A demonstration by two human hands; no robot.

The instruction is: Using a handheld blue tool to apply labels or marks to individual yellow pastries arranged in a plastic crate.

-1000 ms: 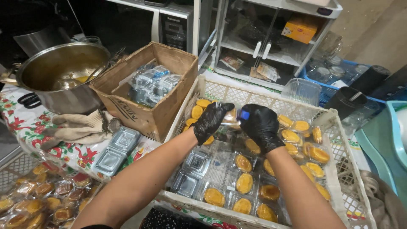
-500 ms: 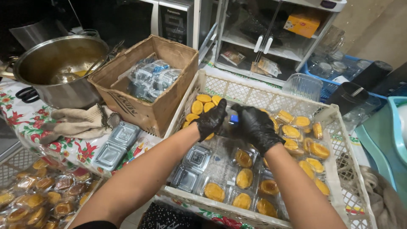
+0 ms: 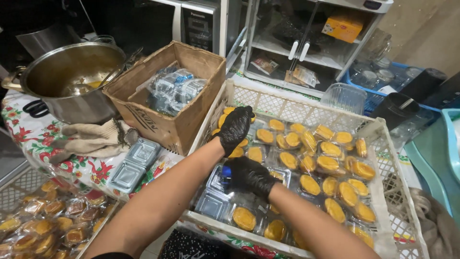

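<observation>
Crowding inside the white crate (image 3: 306, 103), with wrapped yellow cakes (image 3: 328, 163) lying edge to edge and partly overlapping, and both gloved hands working in its near-left part.

Likely trouble, judged from this layout:
- Crushing or denting of the soft cakes under the left hand (image 3: 237, 127), pressed down into the far-left corner on top of several packs.
- Slipping of the small blue object (image 3: 226, 172) out of the right hand (image 3: 249, 176), given the smooth black glove and the short stub showing; a drop would land among the empty clear trays (image 3: 213, 201) just below.
- Snagging of a forearm on the crate's near rim, or tipping of packs over the low wall toward the cardboard box (image 3: 158, 122) close beside it.

Left fingers (image 3: 245, 114): curled downward, tips touching the cakes in the corner; impossible to tell whether closed on a pack or only resting there.

Right fingers (image 3: 239, 169): wrapped tight round the blue object, its end poking out on the thumb side, toward the person's left. Held just above the clear trays and just beside the nearest cakes, apart from the left hand.

Elsewhere: more clear trays (image 3: 134, 163) on the floral cloth, and a steel pot (image 3: 72, 103) beyond the box, well apart from both hands.
</observation>
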